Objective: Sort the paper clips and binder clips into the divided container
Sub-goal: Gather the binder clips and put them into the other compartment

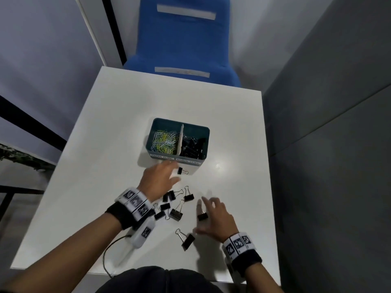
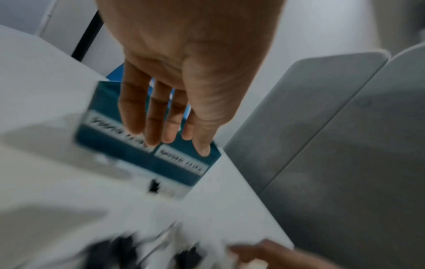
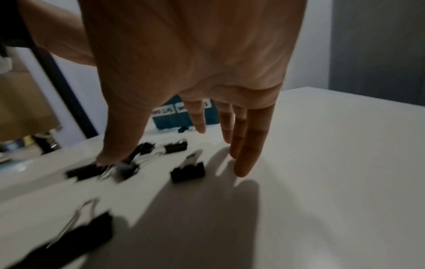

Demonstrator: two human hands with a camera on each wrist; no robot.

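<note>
A teal divided container stands mid-table, with coloured paper clips in its left half and black binder clips in its right half. A small binder clip lies just in front of it. My left hand reaches toward that clip with straight fingers and holds nothing; the left wrist view shows the same fingers over the container's labels. My right hand hovers with spread fingers above another binder clip. Several more binder clips lie between my hands.
A larger binder clip lies near the front edge of the white table. A blue chair stands beyond the far edge. A grey partition runs along the right side. A black cable hangs at the near left.
</note>
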